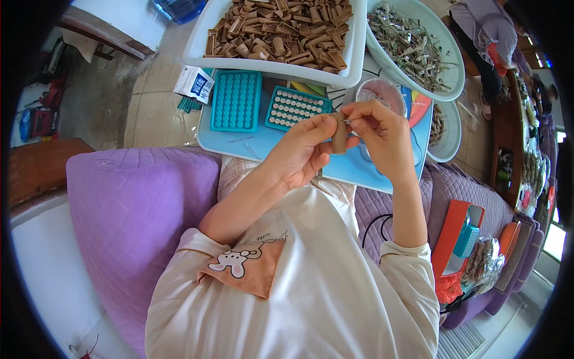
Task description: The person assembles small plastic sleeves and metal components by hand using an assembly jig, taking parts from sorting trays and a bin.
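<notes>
Over the near side of a light blue table [234, 143], my left hand [297, 152] holds a short brown tube-shaped piece [339, 136] upright between thumb and fingers. My right hand [382, 134] is closed in a pinch at the piece's upper end. A small pale, shiny bit shows at those fingertips, too small to name. Just beyond my left hand lies a teal tray [327, 107] filled with rows of white round discs. To its left stands a second teal tray [235, 100] with rows of round hollows. Behind my right hand is a pale round bowl [399, 96].
A white bin [272, 67] heaped with brown curved pieces [281, 33] overhangs the table's far side. Right of it stands a pale green basket [457, 84] of dried plant-like scraps. A small white box [192, 82] sits at the left edge. Purple quilted seating [137, 203] flanks me.
</notes>
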`<state>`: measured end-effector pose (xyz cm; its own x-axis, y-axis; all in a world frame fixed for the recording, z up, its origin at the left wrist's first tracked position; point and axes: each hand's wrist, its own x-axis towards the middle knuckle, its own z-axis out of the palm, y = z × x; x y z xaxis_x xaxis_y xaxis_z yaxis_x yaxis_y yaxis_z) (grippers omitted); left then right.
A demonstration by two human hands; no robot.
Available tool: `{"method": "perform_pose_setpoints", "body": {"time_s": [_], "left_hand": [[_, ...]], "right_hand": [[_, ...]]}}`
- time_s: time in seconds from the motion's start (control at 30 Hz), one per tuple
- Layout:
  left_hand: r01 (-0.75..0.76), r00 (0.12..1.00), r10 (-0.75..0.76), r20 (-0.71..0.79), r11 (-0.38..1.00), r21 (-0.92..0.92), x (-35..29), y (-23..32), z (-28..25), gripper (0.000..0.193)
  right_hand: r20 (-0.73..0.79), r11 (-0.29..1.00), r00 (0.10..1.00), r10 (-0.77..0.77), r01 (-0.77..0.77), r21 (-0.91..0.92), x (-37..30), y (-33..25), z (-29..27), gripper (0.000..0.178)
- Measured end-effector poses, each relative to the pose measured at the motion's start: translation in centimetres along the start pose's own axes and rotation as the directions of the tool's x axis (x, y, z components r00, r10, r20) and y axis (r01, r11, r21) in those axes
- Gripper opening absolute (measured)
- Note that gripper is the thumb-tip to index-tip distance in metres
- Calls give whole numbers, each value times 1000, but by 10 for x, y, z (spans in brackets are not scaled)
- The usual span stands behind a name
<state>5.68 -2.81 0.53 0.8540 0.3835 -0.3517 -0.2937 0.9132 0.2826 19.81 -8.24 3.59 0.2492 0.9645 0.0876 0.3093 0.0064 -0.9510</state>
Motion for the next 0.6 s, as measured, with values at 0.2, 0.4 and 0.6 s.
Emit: {"method": "perform_pose_setpoints", "body": {"time_s": [0.2, 0.4, 0.6], "left_hand": [[-127, 991, 131, -9, 974, 189, 0, -4, -3, 25], [-358, 897, 442, 0, 726, 587, -9, -2, 0, 28], [-576, 629, 696, 347, 117, 809, -17, -8, 11, 33]], "right_hand": [[-15, 984, 998, -65, 62, -168, -2, 1, 8, 9], [-60, 977, 977, -207, 202, -69, -8, 18, 14, 18], [-58, 955, 970, -235, 219, -200, -33, 13, 20, 34]]}}
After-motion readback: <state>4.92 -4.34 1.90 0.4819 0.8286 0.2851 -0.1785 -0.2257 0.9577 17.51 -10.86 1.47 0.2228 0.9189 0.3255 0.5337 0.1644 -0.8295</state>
